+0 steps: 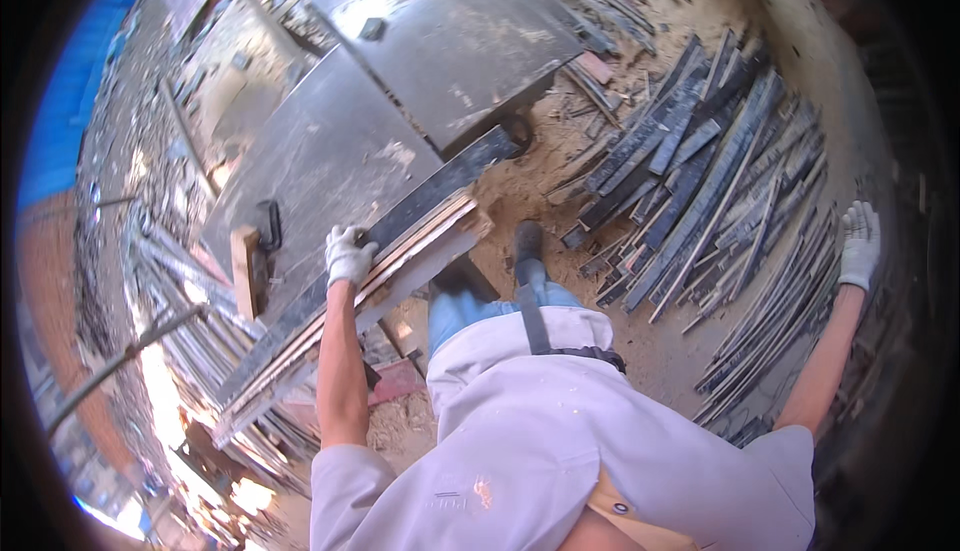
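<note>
My left hand [350, 256], in a white work glove, is closed over the upper edge of long wooden boards [410, 251] stacked against the near side of a worn grey table [320, 151]. Its thumb points right, and the undersides of the fingers are hidden. A dark-faced strip [440, 186] lies along the table edge beside the paler boards. Far out to the right, my right hand [860, 244], gloved too, is held away from my body with its fingers stretched and nothing in it. Below it are thin wood strips [750, 336].
A large heap of dark wood strips [680, 161] covers sandy ground on the right. On the table are a wooden block [245, 271], a black piece [268, 223] and a small dark block [373, 29]. A long pole [130, 351] and bright lengths of material [190, 261] lie left.
</note>
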Available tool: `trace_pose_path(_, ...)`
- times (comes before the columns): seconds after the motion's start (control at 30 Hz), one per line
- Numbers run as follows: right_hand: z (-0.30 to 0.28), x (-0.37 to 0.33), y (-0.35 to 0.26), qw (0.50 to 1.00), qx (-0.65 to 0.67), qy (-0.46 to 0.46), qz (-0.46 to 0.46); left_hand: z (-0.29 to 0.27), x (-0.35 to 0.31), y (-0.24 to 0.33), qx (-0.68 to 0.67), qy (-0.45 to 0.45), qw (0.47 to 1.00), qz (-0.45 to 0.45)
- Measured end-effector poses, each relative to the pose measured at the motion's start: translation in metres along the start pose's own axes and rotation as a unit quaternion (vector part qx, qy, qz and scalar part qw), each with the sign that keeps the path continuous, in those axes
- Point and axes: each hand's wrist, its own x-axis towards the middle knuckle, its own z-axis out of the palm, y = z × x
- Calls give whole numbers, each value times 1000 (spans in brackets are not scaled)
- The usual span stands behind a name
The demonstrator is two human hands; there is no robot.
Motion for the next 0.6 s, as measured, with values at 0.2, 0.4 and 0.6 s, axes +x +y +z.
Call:
trace_pose_path(0.2,318,-163,202,930,-245,-243,130,17,-17,-19,-77,41,996,-33)
trace_pose_path(0.4,481,-246,313,849,-296,-421,-120,19,-45,-34,-142,93,985,-28)
trace_pose_path(0.6,550,-296,367,737,-400,-534,107,17,-81,-100,-123,95,985,70)
